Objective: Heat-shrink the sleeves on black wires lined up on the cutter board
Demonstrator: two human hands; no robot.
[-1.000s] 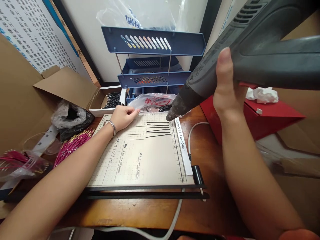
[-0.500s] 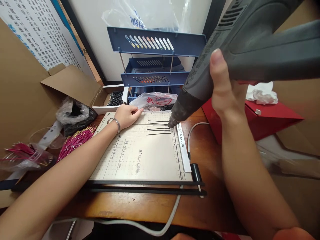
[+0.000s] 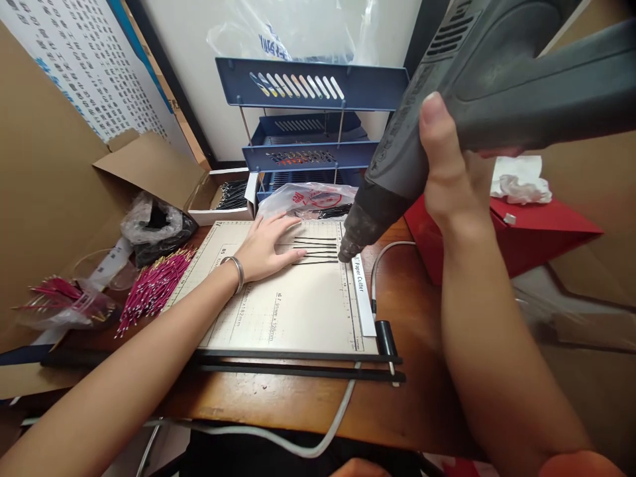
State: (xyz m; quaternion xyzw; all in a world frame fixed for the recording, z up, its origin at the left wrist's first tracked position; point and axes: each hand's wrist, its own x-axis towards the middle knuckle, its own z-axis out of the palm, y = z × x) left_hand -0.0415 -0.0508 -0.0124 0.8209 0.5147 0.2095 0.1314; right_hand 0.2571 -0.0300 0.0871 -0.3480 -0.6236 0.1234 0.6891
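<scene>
Gripping the heat gun (image 3: 487, 86), the right hand (image 3: 454, 175) has its nozzle near the right ends of black wires (image 3: 322, 248) on the paper cutter (image 3: 308, 311); left hand (image 3: 265, 248), fingers spread wide, at their left ends.

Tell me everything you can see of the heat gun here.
The heat gun is dark grey and plastic-looking, with slotted vents near the top of the picture and a black front section narrowing to a scuffed nozzle. It is tilted nose-down, the tip by the right ends of thin black strips on a paper cutter; contact there is unclear. The right hand grips it, thumb along its side. Its handle leaves the frame at right. Whether it is running cannot be told.
</scene>
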